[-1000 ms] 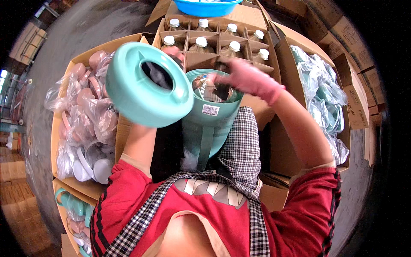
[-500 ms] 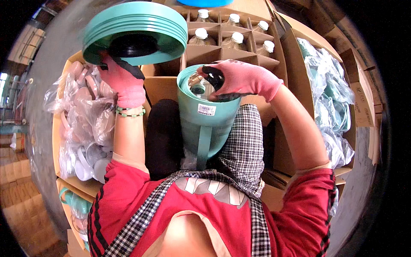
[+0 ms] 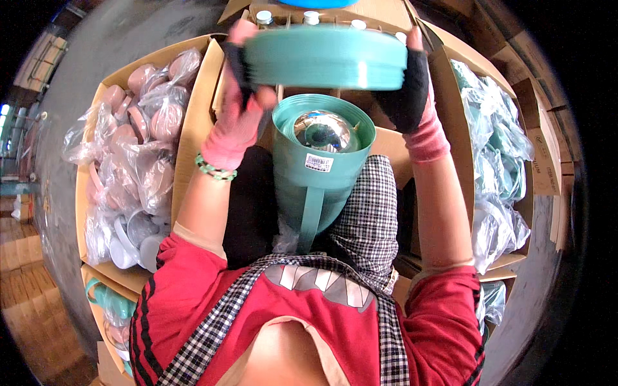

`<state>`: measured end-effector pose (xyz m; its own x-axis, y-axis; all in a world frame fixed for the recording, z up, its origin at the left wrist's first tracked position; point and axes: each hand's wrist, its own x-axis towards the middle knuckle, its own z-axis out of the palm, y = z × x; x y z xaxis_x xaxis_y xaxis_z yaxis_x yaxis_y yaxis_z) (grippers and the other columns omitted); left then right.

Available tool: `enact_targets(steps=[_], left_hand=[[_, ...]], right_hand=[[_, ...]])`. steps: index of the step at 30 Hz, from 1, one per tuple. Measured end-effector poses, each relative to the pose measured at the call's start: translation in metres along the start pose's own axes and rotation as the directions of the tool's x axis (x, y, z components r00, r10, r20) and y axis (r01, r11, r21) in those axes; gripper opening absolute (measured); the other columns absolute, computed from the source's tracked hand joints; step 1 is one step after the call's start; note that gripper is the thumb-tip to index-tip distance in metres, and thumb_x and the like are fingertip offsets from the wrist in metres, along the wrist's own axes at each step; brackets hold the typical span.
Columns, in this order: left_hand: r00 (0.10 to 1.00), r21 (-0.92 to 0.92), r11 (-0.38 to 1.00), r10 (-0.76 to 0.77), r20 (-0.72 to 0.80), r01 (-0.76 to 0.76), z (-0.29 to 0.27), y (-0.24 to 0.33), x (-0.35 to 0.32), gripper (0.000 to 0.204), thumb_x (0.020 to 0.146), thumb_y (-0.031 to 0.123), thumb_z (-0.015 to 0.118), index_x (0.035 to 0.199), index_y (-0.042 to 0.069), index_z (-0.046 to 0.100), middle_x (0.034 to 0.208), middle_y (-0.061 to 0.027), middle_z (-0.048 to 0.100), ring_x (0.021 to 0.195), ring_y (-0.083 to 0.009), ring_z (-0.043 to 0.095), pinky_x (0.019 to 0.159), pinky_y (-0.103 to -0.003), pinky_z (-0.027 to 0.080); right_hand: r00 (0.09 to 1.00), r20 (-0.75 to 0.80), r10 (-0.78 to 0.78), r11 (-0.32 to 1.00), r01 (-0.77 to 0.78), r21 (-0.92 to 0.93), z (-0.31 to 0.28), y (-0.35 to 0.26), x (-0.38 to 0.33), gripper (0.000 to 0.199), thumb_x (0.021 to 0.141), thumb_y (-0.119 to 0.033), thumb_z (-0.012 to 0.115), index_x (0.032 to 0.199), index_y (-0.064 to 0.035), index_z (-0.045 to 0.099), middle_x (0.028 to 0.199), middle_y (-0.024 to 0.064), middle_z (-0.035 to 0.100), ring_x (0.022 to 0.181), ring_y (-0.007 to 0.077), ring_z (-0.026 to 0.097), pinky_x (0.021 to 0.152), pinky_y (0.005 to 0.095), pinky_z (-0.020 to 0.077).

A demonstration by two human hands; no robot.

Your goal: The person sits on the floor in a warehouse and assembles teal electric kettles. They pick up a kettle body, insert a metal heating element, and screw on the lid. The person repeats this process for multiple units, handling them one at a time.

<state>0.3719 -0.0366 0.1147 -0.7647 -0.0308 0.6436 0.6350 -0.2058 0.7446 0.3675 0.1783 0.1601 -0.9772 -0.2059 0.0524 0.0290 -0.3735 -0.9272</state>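
- Red top and checked apron (image 3: 367, 219) at the bottom, closest.
- Teal jug (image 3: 318, 170) resting on the lap, standing up, handle facing the body, small white sticker on its side.
- Shiny silver glass liner (image 3: 325, 130) sitting inside the open mouth of the jug.
- Round teal lid (image 3: 325, 58) held just above the jug, not touching it, seen from its edge.
- Left hand (image 3: 241, 116) in a pink glove, fingers wrapped tight on the lid's left edge; green bead bracelet (image 3: 215, 168) on that wrist.
- Right hand (image 3: 412, 90) in a pink and black glove, fingers curled tight on the lid's right edge.
- Cardboard box with bagged pink parts (image 3: 138, 122) off to the left.
- Box with bagged teal parts (image 3: 499, 167) off to the right.
- Box of white-capped bottles (image 3: 309, 16) farthest away, behind the lid.
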Motion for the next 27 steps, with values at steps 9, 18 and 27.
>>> enact_targets(steps=[9,18,27], left_hand=[[0.889,0.187,0.970,-0.222,0.400,0.158,-0.020,-0.016,-0.047,0.075,0.076,0.039,0.058,0.128,-0.001,0.021,0.128,-0.0143,0.031,0.119,-0.0236,0.029,0.099,-0.034,0.022],[0.944,0.617,0.787,-0.204,0.260,0.000,0.019,0.027,-0.052,0.070,0.068,0.033,0.067,0.118,0.001,0.031,0.115,-0.0235,0.037,0.111,-0.0361,0.035,0.093,-0.041,0.030],[0.922,0.670,0.741,-0.226,0.313,-0.046,0.025,0.040,-0.051,0.063,0.067,0.032,0.067,0.113,0.001,0.036,0.111,-0.0260,0.034,0.105,-0.0409,0.035,0.089,-0.044,0.031]], right_hand=[[0.994,0.002,-0.113,0.956,0.109,-0.271,-0.042,0.083,-0.040,0.067,0.081,-0.049,0.039,0.127,-0.0011,0.026,0.126,0.0178,0.035,0.113,0.0252,0.039,0.096,0.0323,0.0303],[0.998,-0.006,0.062,0.965,-0.058,0.257,-0.046,0.083,-0.026,0.049,0.088,-0.038,0.033,0.111,0.0028,0.046,0.109,0.0141,0.051,0.099,0.0202,0.050,0.090,0.0287,0.0367],[0.997,0.042,0.066,0.978,-0.073,0.197,-0.049,0.078,-0.026,0.044,0.089,-0.030,0.030,0.113,0.0035,0.044,0.110,0.0140,0.050,0.100,0.0186,0.049,0.089,0.0274,0.0374]])
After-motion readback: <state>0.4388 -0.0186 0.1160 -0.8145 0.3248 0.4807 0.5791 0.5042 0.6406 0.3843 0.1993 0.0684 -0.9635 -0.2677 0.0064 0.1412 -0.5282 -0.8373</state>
